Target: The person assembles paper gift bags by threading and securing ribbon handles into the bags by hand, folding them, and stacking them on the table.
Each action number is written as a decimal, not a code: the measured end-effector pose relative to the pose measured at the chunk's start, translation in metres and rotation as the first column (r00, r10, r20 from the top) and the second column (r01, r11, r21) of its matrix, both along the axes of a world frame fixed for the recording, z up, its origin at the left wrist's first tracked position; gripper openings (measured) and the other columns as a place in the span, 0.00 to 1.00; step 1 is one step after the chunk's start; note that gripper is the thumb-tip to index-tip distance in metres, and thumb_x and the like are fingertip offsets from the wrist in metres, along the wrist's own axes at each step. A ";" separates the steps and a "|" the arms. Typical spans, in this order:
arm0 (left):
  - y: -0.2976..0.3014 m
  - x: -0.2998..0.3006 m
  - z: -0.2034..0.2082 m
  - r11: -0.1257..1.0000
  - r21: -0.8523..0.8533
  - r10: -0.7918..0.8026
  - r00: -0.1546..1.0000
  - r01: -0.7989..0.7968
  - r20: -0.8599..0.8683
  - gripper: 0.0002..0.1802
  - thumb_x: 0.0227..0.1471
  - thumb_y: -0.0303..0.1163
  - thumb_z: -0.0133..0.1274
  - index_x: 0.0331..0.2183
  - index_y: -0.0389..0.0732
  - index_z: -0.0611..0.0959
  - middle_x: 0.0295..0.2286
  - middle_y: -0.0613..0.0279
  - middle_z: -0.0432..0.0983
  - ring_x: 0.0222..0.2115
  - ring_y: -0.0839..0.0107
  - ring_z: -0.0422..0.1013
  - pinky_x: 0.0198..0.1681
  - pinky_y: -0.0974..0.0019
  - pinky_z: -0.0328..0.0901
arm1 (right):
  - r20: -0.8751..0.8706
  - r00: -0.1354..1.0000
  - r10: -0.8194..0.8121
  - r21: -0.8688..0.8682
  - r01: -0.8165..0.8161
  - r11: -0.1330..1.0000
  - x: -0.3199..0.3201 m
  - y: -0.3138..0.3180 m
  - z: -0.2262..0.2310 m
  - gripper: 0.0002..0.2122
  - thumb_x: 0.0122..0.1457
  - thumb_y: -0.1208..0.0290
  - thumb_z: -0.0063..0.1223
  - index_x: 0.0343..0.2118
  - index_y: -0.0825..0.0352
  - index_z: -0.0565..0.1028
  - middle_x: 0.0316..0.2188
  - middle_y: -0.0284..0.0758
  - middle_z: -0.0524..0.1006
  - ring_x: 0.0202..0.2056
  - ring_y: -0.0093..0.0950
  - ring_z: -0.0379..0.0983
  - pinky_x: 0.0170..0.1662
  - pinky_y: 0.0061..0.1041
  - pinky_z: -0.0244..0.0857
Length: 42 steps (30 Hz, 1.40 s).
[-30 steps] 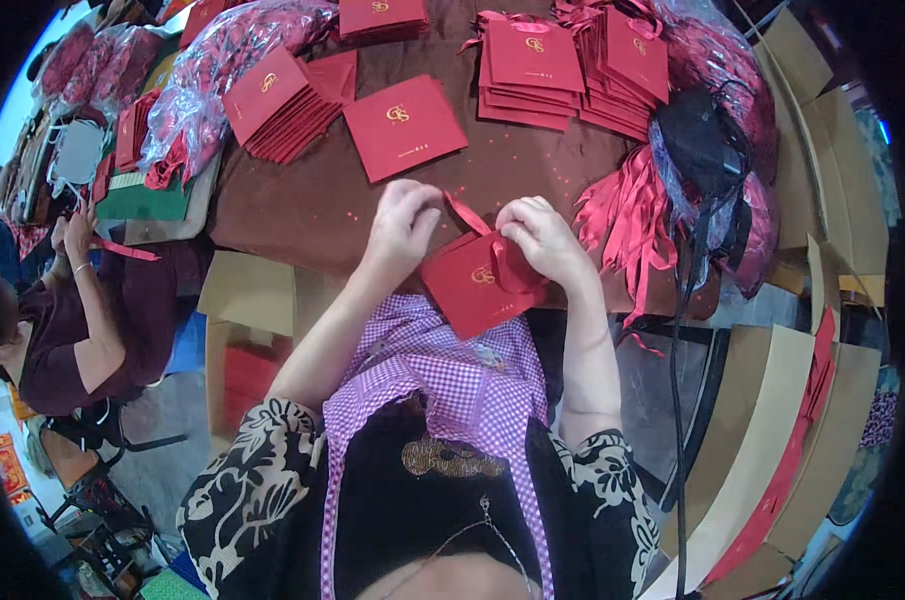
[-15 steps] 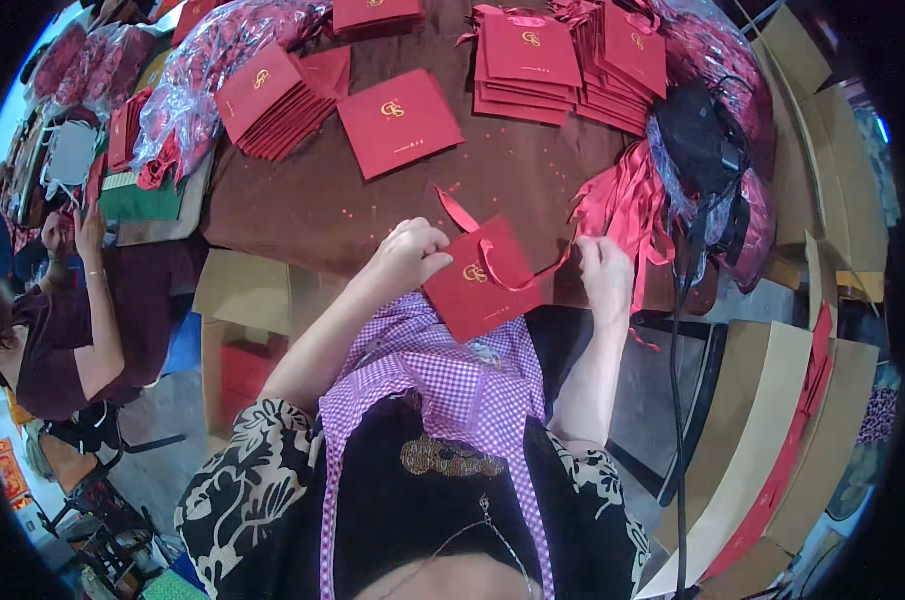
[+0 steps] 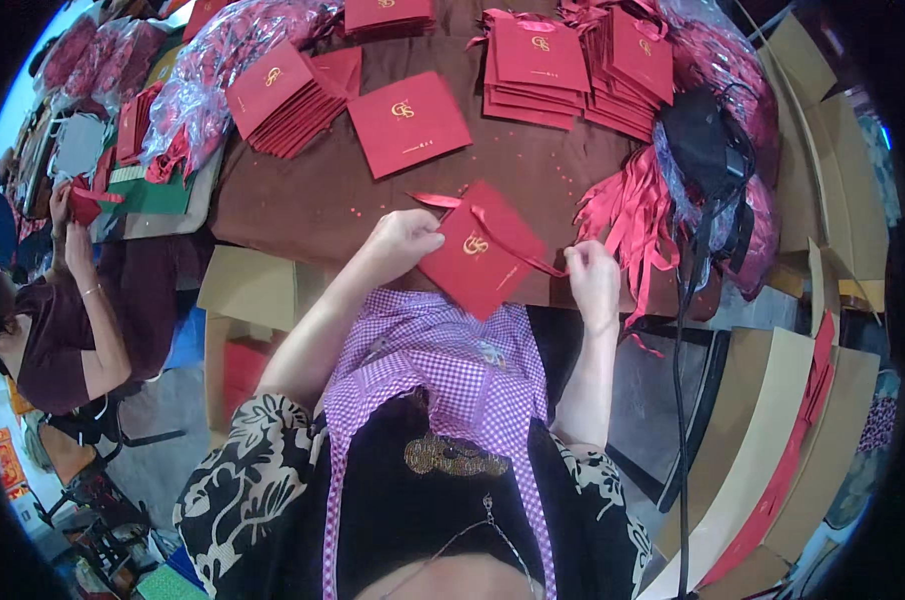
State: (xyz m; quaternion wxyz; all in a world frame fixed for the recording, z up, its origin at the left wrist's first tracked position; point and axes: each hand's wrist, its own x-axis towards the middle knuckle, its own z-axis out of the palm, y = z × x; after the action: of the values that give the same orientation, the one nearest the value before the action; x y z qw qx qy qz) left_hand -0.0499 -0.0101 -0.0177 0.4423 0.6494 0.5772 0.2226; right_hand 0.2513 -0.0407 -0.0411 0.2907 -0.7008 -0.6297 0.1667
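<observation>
Near-square red paper bag between left hand and right hand
Left pinches its edge, right a red satin ribbon; one corner points at the purple gingham apron.

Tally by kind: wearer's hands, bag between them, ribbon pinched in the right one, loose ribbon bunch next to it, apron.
Hands, left hand and right hand: 2
Red bag: 1
Pinched ribbon: 1
Loose ribbon bunch: 1
Checked apron: 1
Total: 6
</observation>
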 end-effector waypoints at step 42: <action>0.011 0.033 -0.027 0.990 -0.061 0.138 0.922 -0.125 0.362 0.15 0.51 0.24 0.49 0.42 0.28 0.77 0.32 0.56 0.78 0.34 0.73 0.73 0.39 0.70 0.68 | -0.096 0.935 0.343 0.340 -0.293 0.894 -0.103 0.025 -0.001 0.05 0.45 0.77 0.59 0.25 0.65 0.73 0.24 0.35 0.74 0.31 0.33 0.70 0.40 0.32 0.58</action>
State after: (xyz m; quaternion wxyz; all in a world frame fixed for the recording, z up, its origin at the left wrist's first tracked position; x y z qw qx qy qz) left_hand -0.0172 0.0005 -0.0449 0.5379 0.5481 0.5310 0.3581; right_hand 0.1480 -0.0154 -0.0422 0.4168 -0.5168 -0.7303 0.1610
